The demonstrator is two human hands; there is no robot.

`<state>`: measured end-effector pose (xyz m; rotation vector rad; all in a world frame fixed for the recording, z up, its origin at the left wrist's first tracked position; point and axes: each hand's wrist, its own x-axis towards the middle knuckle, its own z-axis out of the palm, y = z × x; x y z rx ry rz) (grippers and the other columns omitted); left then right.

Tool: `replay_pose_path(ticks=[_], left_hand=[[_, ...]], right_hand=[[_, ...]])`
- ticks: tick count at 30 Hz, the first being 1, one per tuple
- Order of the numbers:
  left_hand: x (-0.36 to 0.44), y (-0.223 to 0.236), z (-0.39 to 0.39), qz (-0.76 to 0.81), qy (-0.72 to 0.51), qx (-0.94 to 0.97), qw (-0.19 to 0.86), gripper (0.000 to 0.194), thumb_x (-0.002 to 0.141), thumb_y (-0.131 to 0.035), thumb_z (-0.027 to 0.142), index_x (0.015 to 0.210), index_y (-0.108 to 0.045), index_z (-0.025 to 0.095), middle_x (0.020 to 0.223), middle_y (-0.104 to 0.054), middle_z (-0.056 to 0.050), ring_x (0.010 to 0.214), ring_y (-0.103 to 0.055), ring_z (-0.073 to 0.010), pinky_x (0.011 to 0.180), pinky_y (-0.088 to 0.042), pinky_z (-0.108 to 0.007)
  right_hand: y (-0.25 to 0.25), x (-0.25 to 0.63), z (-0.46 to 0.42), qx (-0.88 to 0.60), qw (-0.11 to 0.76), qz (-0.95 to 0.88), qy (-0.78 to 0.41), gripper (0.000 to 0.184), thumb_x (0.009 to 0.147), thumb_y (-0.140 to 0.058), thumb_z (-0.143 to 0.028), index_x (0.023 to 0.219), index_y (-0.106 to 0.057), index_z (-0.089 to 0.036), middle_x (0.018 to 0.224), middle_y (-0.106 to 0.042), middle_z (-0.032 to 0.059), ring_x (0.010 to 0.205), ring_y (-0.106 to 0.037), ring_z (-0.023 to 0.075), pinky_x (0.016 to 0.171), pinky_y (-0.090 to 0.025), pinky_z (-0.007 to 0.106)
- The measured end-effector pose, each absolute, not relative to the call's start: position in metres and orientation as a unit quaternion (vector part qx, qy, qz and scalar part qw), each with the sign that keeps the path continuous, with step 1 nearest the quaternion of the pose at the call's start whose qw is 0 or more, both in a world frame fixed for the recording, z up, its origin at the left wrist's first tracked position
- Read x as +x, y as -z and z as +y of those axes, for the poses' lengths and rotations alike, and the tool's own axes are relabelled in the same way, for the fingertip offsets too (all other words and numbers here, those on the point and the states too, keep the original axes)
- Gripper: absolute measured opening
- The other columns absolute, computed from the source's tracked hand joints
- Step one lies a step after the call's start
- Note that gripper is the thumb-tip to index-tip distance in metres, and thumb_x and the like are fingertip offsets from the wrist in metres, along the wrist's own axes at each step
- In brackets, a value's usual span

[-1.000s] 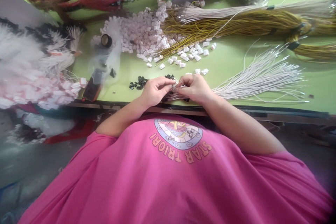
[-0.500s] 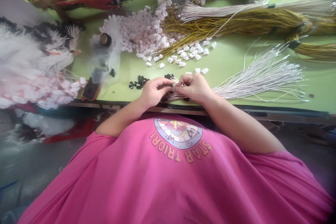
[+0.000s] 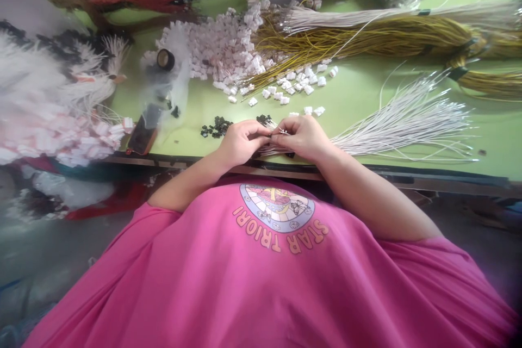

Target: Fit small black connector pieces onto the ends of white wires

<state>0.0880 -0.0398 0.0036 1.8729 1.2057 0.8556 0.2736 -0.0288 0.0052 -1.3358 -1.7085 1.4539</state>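
My left hand (image 3: 241, 142) and my right hand (image 3: 302, 136) meet at the near edge of the green table (image 3: 359, 98), fingertips pinched together. The right hand pinches the ends of thin white wires (image 3: 408, 125) that fan out to the right. The left hand's fingers are closed on something small I cannot make out, pressed against those wire ends. Small black parts (image 3: 216, 128) lie just left of the hands, and loose white plastic connectors (image 3: 297, 84) are scattered just beyond them.
A big heap of white connectors (image 3: 220, 51) lies at the back centre. Yellow wire bundles (image 3: 387, 38) stretch to the right. A tape roll (image 3: 165, 58) and a dark device (image 3: 141, 133) sit left. Finished white harnesses (image 3: 49, 114) pile at far left.
The hands have stayed together at the table edge with only slight finger movement. The view shifted a little.
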Motion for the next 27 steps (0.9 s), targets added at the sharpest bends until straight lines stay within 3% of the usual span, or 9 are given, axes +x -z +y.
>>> replay_pose_path(ticks=[6, 12, 18, 20, 24, 27], left_hand=[[0.09, 0.003, -0.042, 0.45, -0.35, 0.745, 0.347, 0.009, 0.078, -0.065, 0.015, 0.084, -0.071, 0.019, 0.083, -0.068, -0.003, 0.079, -0.064, -0.0138, 0.075, -0.052, -0.028], [0.087, 0.004, -0.045, 0.452, -0.332, 0.79, 0.249, 0.007, 0.079, -0.066, 0.02, 0.086, -0.068, 0.02, 0.092, -0.06, -0.004, 0.083, -0.059, -0.0137, 0.076, -0.051, -0.028], [0.059, -0.01, -0.045, 0.476, -0.255, 0.813, 0.219, 0.022, 0.081, -0.064, 0.025, 0.103, -0.065, 0.022, 0.1, -0.061, -0.004, 0.086, -0.059, -0.0151, 0.079, -0.05, -0.028], [0.035, -0.011, -0.04, 0.518, -0.243, 0.794, 0.207, 0.029, 0.082, -0.063, 0.025, 0.11, -0.063, 0.022, 0.101, -0.062, -0.005, 0.084, -0.059, -0.0151, 0.079, -0.049, -0.029], [-0.018, -0.01, -0.027, 0.643, -0.177, 0.733, 0.136, 0.021, 0.081, -0.056, 0.015, 0.098, -0.067, 0.018, 0.099, -0.064, -0.007, 0.085, -0.059, -0.0179, 0.085, -0.047, -0.032], [-0.044, -0.004, -0.019, 0.664, -0.126, 0.718, 0.164, 0.02, 0.079, -0.056, 0.015, 0.094, -0.069, 0.019, 0.099, -0.064, -0.006, 0.088, -0.059, -0.0194, 0.087, -0.046, -0.033]], right_hand=[[-0.009, 0.275, -0.027, -0.509, 0.228, -0.676, -0.482, 0.021, 0.067, -0.061, -0.028, 0.052, -0.053, -0.015, 0.044, -0.047, -0.0036, 0.045, -0.04, 0.0069, 0.046, -0.03, 0.022], [-0.003, 0.276, -0.029, -0.502, 0.232, -0.669, -0.496, 0.02, 0.07, -0.062, -0.032, 0.062, -0.063, -0.014, 0.048, -0.051, -0.0027, 0.048, -0.043, 0.0083, 0.048, -0.032, 0.023], [-0.004, 0.28, -0.027, -0.473, 0.342, -0.644, -0.494, 0.014, 0.065, -0.068, -0.028, 0.067, -0.067, -0.015, 0.078, -0.063, 0.0041, 0.06, -0.051, 0.0101, 0.053, -0.039, 0.025], [-0.003, 0.281, -0.027, -0.469, 0.337, -0.631, -0.518, 0.015, 0.064, -0.07, -0.028, 0.069, -0.068, -0.015, 0.077, -0.062, 0.0048, 0.06, -0.052, 0.0107, 0.052, -0.039, 0.025], [-0.001, 0.282, -0.028, -0.464, 0.311, -0.59, -0.583, 0.021, 0.064, -0.07, -0.029, 0.076, -0.069, -0.013, 0.067, -0.061, 0.0031, 0.052, -0.05, 0.0103, 0.047, -0.038, 0.026], [0.0, 0.282, -0.028, -0.449, 0.305, -0.585, -0.602, 0.02, 0.065, -0.07, -0.029, 0.076, -0.069, -0.013, 0.069, -0.063, 0.004, 0.055, -0.052, 0.011, 0.049, -0.04, 0.026]])
